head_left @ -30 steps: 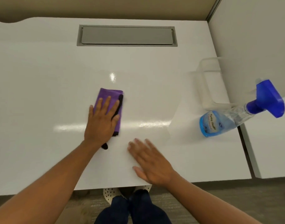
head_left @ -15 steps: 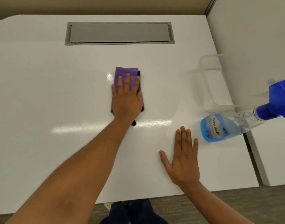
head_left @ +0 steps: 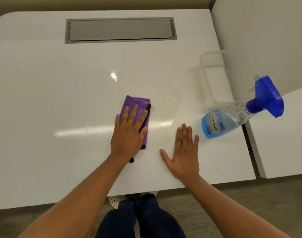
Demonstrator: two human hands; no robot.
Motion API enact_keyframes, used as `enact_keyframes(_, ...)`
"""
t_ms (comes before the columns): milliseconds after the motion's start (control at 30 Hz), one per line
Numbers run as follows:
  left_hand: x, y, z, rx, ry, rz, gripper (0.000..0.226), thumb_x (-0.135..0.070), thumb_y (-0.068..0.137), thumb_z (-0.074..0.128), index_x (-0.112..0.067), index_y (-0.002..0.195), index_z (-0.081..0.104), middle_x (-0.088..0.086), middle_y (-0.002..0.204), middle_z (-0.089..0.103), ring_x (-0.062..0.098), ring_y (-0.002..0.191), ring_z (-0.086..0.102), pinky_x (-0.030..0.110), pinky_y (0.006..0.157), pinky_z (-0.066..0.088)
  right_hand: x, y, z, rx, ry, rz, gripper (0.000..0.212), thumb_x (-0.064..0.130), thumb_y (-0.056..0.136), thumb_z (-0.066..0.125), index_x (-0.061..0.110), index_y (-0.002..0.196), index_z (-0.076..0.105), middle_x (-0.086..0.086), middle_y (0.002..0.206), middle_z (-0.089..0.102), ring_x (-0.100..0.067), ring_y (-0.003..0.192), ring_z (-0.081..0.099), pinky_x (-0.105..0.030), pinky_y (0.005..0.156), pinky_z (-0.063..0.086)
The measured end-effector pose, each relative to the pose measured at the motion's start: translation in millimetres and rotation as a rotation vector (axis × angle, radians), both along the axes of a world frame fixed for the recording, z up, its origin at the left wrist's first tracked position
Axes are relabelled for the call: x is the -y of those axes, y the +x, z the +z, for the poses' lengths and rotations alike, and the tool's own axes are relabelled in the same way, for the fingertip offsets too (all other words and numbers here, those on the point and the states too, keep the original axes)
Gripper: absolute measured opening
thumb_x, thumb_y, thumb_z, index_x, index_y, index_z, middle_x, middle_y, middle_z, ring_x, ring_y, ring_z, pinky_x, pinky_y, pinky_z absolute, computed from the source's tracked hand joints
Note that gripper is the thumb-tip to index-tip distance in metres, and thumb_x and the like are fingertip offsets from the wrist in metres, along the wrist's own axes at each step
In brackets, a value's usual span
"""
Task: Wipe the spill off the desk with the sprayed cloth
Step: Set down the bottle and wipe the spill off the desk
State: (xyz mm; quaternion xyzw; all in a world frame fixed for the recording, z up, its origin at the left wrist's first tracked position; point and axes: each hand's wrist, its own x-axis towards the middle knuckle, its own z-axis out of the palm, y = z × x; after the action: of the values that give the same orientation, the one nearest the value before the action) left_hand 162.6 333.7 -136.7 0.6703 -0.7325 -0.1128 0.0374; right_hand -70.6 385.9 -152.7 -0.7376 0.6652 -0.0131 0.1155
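A folded purple cloth [head_left: 136, 103] with a black edge lies on the white desk [head_left: 43, 100], near the middle. My left hand [head_left: 129, 133] presses flat on the cloth, fingers spread, covering its near half. My right hand [head_left: 183, 152] rests flat on the bare desk to the right of the cloth, fingers apart, holding nothing. I cannot make out any spill on the glossy surface; only light glare shows.
A spray bottle [head_left: 232, 117] with blue liquid and a blue trigger head stands right of my right hand. Behind it sits a clear plastic container [head_left: 213, 79]. A grey cable hatch [head_left: 120, 30] is set in the desk's far side. A partition wall rises on the right.
My left hand has drawn the cloth back toward me from the far glare spot. My right hand stays flat on the desk in about the same place.
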Motion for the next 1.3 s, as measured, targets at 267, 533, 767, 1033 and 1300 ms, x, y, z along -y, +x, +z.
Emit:
enact_keyframes(267, 143, -12, 2, 0.015, -0.003, 0.077, 0.064, -0.052, 0.116, 0.026, -0.033, 0.175, 0.008, 0.005, 0.184, 0.001, 0.033, 0.17, 0.0, 0.057, 0.136, -0.001, 1, -2, -6, 0.018, -0.034, 0.004, 0.099, 0.071, 0.1, 0.032, 0.004, 0.169, 0.008, -0.014, 0.179, 0.001, -0.032, 0.167, 0.0, -0.064, 0.131, 0.014)
enact_keyframes(533, 158, 41, 8, 0.011, 0.017, 0.282, 0.063, -0.046, 0.117, 0.025, -0.029, 0.175, 0.006, 0.011, 0.183, 0.003, 0.036, 0.169, 0.002, 0.051, 0.138, 0.003, 5, 0, -1, -0.019, 0.006, 0.014, 0.101, 0.072, 0.099, 0.031, 0.003, 0.169, 0.01, -0.015, 0.179, 0.003, -0.034, 0.166, 0.003, -0.064, 0.131, 0.014)
enact_keyframes(767, -4, 65, 4, 0.052, 0.005, 0.302, 0.063, -0.044, 0.116, 0.036, -0.027, 0.174, 0.02, 0.013, 0.18, 0.021, 0.04, 0.167, 0.017, 0.054, 0.137, 0.015, 4, 6, 8, -0.052, 0.054, 0.015, 0.104, 0.073, 0.097, 0.028, -0.002, 0.168, 0.012, -0.02, 0.178, 0.006, -0.037, 0.166, 0.005, -0.065, 0.131, 0.011)
enact_keyframes(1033, 106, 132, 7, 0.05, 0.001, 0.417, 0.063, -0.046, 0.117, 0.025, -0.029, 0.175, 0.007, 0.013, 0.183, 0.007, 0.037, 0.169, 0.006, 0.053, 0.137, 0.007, 5, 5, 2, -0.046, 0.045, 0.011, 0.107, 0.08, 0.097, 0.012, 0.0, 0.168, 0.015, -0.018, 0.178, 0.009, -0.036, 0.166, 0.007, -0.063, 0.131, 0.011)
enact_keyframes(1300, 45, 155, 2, 0.051, -0.03, 0.292, 0.064, -0.044, 0.116, 0.03, -0.027, 0.175, 0.013, 0.013, 0.182, 0.014, 0.039, 0.168, 0.011, 0.055, 0.137, 0.009, 6, 10, 10, -0.065, 0.058, 0.018, 0.108, 0.081, 0.096, 0.009, 0.002, 0.169, 0.006, -0.017, 0.179, 0.002, -0.034, 0.166, 0.0, -0.062, 0.132, 0.007)
